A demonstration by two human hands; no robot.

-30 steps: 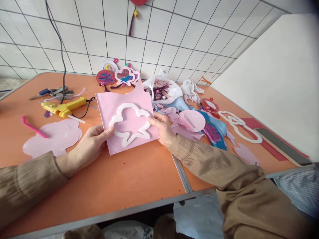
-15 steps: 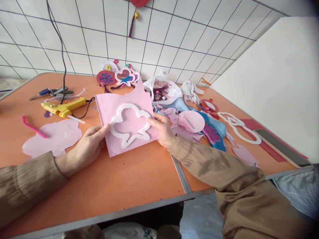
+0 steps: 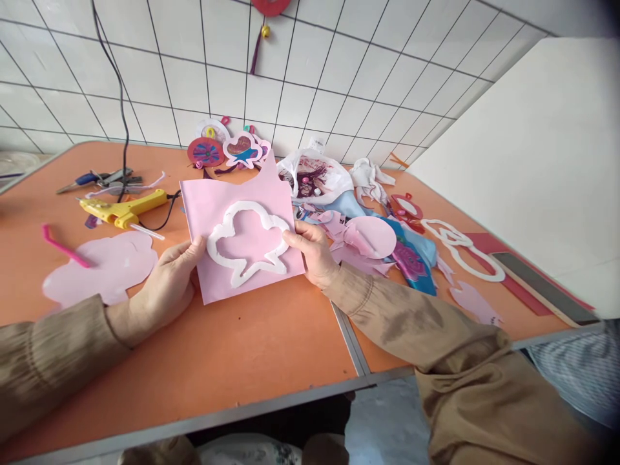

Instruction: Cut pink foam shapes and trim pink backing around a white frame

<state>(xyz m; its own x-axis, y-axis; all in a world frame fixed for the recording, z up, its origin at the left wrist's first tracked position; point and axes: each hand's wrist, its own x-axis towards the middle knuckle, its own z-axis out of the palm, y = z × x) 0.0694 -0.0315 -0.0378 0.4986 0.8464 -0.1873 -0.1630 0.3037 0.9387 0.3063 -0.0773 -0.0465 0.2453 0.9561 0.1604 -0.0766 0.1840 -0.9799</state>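
Observation:
A pink sheet (image 3: 217, 206) with a jagged top edge is held up above the orange table. On its face lies a white cloud-shaped frame (image 3: 247, 263) with pink showing through its middle. My left hand (image 3: 167, 284) is closed on the sheet's left edge, thumb in front near the frame. At the right edge my right hand (image 3: 316, 253) pinches the sheet, its thumb on the frame's right side. The fingers behind the sheet are hidden.
Left on the table (image 3: 290, 336) are a yellow glue gun (image 3: 126, 208), a pink cut-out (image 3: 104, 265), a pink strip (image 3: 65, 247) and keys (image 3: 116, 175). Finished ornaments (image 3: 242, 150), a white plastic bag (image 3: 334, 177), fabric scraps and white frames (image 3: 460, 248) lie behind and right.
Both hands have moved slightly left with the pink sheet and white frame. The grip of each hand looks the same.

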